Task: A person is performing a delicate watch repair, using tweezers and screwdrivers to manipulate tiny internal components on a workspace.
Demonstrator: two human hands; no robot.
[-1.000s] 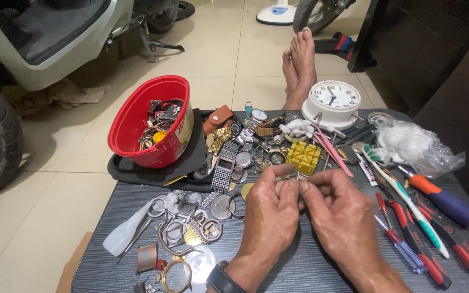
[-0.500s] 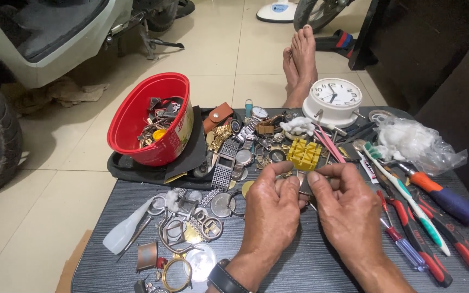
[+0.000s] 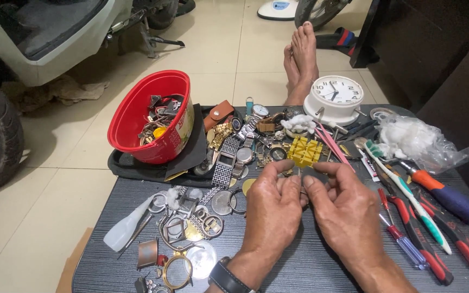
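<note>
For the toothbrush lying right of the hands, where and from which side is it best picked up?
Probably the toothbrush is best taken by the middle of its white-and-green handle, pinched from above across its width. It lies flat on the table, bristle head toward the cotton, with screwdrivers close alongside, so a side approach looks crowded. The right hand is nearest.

Dark ribbed surface (image 3: 310, 260), holding: loose watch cases and rings (image 3: 191, 222) left of the fingers (image 3: 286, 182); red bowl (image 3: 150, 116) on black tray (image 3: 131, 165) far left; yellow block (image 3: 305, 151) and white clock (image 3: 333, 97) beyond; screwdrivers (image 3: 408, 239), toothbrush (image 3: 408, 195), pliers (image 3: 451, 233) right.
</note>
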